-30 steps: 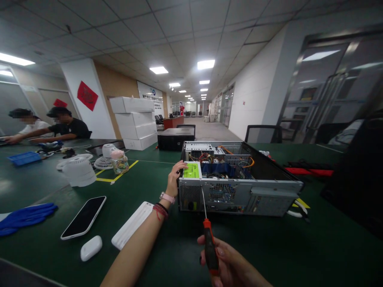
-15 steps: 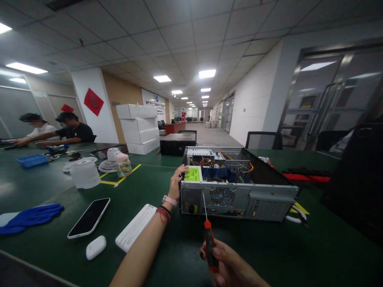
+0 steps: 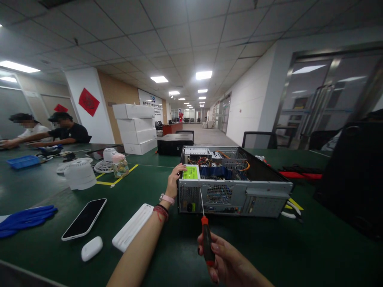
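An opened computer case point(image 3: 269, 195) lies on its side with its rear panel toward me. My right hand point(image 3: 223, 255) is closed around a black and red screwdriver point(image 3: 207, 243). Its thin shaft points up and away, and the tip meets the rear panel beside the power supply, near the top edge. My left hand point(image 3: 172, 181) grips the case's near left corner, fingers bent over the edge beside the power supply point(image 3: 190, 172) with its green label. Cables and boards show inside the case. The fingertips of the left hand are partly hidden.
On the left of the green table lie a phone point(image 3: 84, 219), a white earbud case point(image 3: 91, 248), a white power bank point(image 3: 133, 227) and blue gloves point(image 3: 26, 219). White-handled pliers point(image 3: 291, 211) lie right of the case. White boxes point(image 3: 136, 129) stand behind; two people sit far left.
The whole view has shifted slightly, so everything sits a little further left. Both hands keep their places on the case and the screwdriver, whose tip stays at the rear panel.
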Demonstrator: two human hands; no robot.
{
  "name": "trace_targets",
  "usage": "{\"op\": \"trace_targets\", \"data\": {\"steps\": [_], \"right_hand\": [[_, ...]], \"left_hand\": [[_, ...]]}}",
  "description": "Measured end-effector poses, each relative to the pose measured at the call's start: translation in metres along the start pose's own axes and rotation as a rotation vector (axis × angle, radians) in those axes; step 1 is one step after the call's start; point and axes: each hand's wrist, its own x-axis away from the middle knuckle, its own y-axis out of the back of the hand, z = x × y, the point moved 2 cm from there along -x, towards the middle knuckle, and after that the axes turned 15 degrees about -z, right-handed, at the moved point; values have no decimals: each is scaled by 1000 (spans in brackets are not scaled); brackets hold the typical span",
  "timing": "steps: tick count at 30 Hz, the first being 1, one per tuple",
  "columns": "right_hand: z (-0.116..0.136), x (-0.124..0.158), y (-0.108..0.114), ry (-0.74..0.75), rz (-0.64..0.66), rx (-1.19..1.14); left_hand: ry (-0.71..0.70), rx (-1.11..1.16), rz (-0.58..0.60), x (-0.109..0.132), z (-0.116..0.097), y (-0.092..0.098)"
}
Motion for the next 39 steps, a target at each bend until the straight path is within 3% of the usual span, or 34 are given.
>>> {"op": "trace_targets", "data": {"steps": [9, 24, 39], "right_hand": [[-3, 0, -1, -67, -25, 60], [-9, -6, 1, -18, -128, 72], [-10, -5, 3, 1, -57, 66]], "left_hand": [[-33, 28, -15, -1, -1, 0], [-50, -14, 1, -2, 6, 0], [-41, -36, 8, -2, 4, 0]]}}
